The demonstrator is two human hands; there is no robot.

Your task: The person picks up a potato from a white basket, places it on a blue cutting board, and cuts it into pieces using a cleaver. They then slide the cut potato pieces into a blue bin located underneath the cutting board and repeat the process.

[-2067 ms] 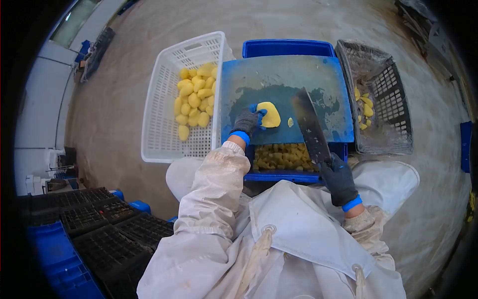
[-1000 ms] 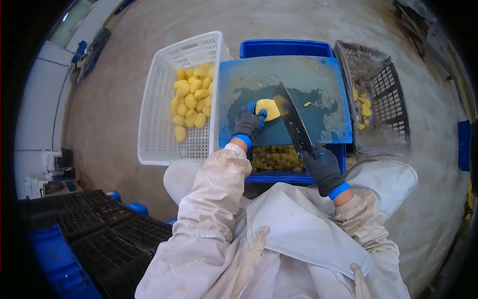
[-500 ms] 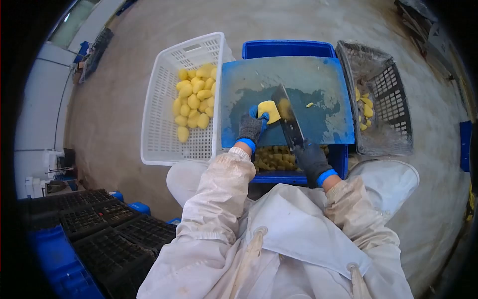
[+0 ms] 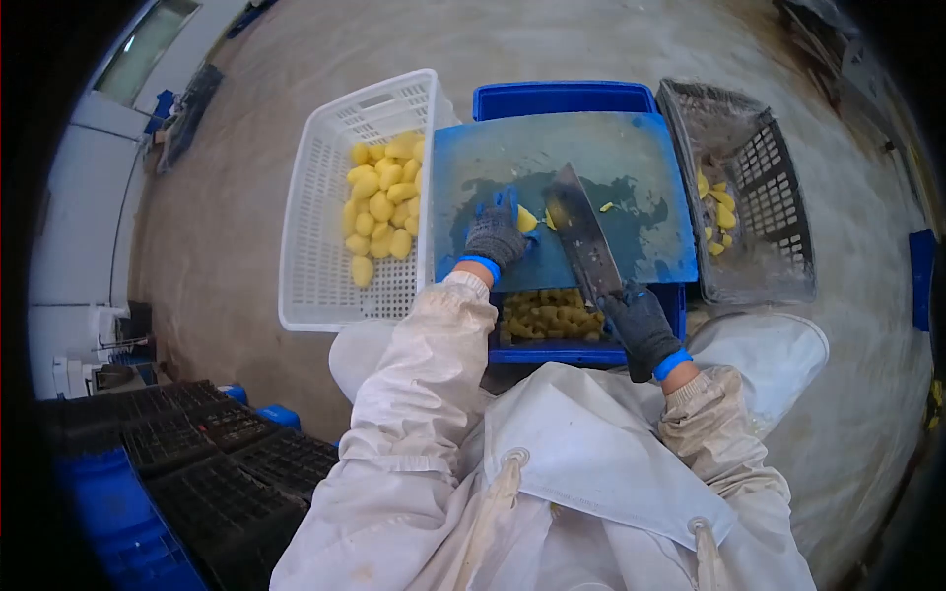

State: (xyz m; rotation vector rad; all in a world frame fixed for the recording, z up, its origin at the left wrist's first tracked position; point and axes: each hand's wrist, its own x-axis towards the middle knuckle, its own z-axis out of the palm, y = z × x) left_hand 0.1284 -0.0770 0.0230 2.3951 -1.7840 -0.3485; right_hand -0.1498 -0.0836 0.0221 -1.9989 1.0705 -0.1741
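Observation:
My left hand (image 4: 498,234), in a dark grey glove with blue fingertips, is on the cutting board (image 4: 631,148). Its fingers and thumb lie around a peeled yellow potato (image 4: 527,219), partly hidden by the hand. In my right hand (image 4: 639,325), also gloved, is the handle of a broad-bladed knife (image 4: 588,236). The blade slants across the board just right of the potato, and a bit of yellow potato (image 4: 551,219) shows at its left edge. A small potato scrap (image 4: 606,207) lies to the blade's right.
Left of the board stands a white crate (image 4: 310,197) of peeled potatoes (image 4: 382,207). A blue bin (image 4: 567,352) beneath the board holds cut potato pieces (image 4: 547,317). On the right, a dark crate (image 4: 754,286) contains several potato pieces (image 4: 724,215). Black crates (image 4: 217,483) are at lower left.
The left hand has turned, and less of the potato shows beside it. The right hand has moved slightly right and down, with the knife tilted more flatly.

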